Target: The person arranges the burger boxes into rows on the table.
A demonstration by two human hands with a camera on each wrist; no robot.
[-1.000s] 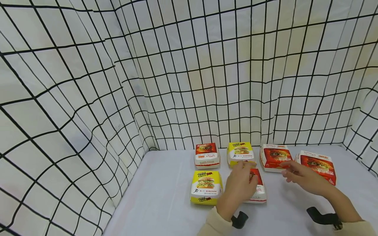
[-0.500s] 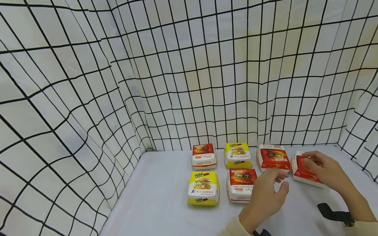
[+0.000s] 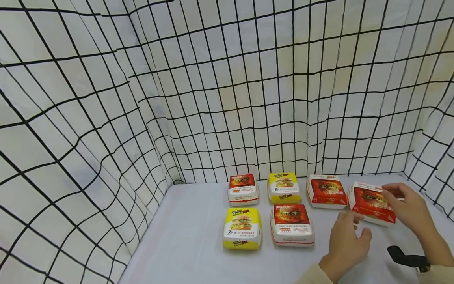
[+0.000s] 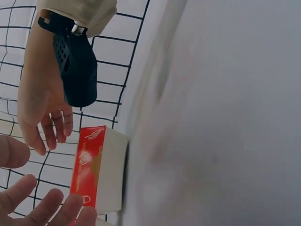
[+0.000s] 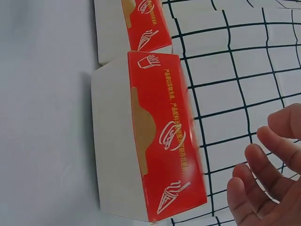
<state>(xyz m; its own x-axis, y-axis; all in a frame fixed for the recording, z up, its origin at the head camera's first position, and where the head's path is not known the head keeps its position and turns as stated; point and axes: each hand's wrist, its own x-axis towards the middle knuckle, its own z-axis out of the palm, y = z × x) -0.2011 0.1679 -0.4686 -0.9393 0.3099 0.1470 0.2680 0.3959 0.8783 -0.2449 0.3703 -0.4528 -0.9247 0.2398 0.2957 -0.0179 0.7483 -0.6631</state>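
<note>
A red and white burger box (image 3: 372, 203) with a burger picture lies at the right end of the back row. My right hand (image 3: 411, 207) hovers at its right side, overlapping its corner in the head view. In the right wrist view the fingers of that right hand (image 5: 263, 183) are loosely bent beside the red side of the burger box (image 5: 164, 136), with a gap between. My left hand (image 3: 347, 242) is just in front of the box's near left corner, fingers relaxed and holding nothing. In the left wrist view, the left hand's fingers (image 4: 42, 214) overlap the end of the burger box (image 4: 96, 169).
A second red box (image 3: 327, 191) stands close to its left. Further left are a yellow box (image 3: 283, 188) and a smaller red-topped box (image 3: 243, 190). In front stand a yellow box (image 3: 242, 228) and a red-topped box (image 3: 292, 225). A white wall with black grid lines (image 3: 248, 98) rises behind the table (image 3: 177, 244).
My left hand has moved right, away from the front red-topped box. My right hand reached over the rightmost box, then drew back to its right side; that box has turned and shifted slightly.
</note>
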